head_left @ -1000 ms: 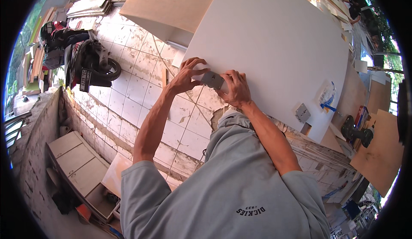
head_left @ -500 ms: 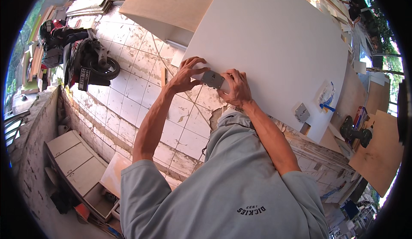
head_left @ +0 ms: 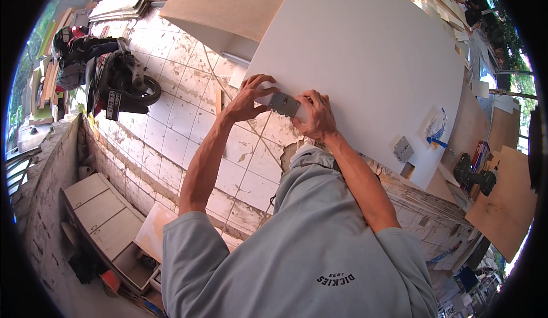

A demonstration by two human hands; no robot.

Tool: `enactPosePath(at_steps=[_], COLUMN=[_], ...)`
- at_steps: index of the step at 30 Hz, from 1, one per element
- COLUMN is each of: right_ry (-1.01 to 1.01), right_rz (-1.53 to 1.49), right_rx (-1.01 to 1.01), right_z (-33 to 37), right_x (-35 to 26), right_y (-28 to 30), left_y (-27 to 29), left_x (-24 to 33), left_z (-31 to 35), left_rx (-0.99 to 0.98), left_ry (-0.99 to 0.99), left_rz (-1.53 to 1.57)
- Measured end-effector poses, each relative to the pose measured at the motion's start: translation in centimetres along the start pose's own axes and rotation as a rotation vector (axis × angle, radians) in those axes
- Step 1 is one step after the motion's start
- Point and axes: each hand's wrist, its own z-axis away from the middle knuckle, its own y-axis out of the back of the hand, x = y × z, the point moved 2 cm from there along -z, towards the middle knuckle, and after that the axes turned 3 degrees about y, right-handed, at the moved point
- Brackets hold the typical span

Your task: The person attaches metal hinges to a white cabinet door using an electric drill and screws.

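My left hand (head_left: 249,99) and my right hand (head_left: 317,116) grip a small grey metal plate (head_left: 283,104) between them. One hand is at each end of it, with curled fingers and thumbs. There is a dark mark or opening near the plate's middle. It sits at the near left edge of a large white panel (head_left: 365,61); whether it rests on that edge or is held just off it, I cannot tell. A second, similar grey plate (head_left: 403,148) lies on the panel to the right, near a clear plastic bag with a blue piece (head_left: 436,128).
A cordless drill (head_left: 475,174) lies on boards at the right. Beyond the white panel's left side stands a plywood box (head_left: 225,4). A motorcycle (head_left: 123,78) is parked on the tiled floor (head_left: 171,112) at far left. An old cabinet (head_left: 105,218) stands at lower left.
Almost nothing differs. The view has shifted very slightly, and both hands keep the grey plate at the panel's edge.
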Motion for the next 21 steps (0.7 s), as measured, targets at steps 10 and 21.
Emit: enactPosePath(at_steps=[10, 21], right_ry=[-0.024, -0.072], right_rz=[-0.030, -0.048], right_rx=[0.012, 0.002], right_z=[-0.11, 0.04], right_x=[-0.03, 0.31], right_y=[0.17, -0.09], left_y=[-0.10, -0.07], left_x=[-0.16, -0.13], left_z=[-0.03, -0.22], left_rx=[0.024, 0.034], left_ry=[0.005, 0.027], left_rz=[0.010, 0.022])
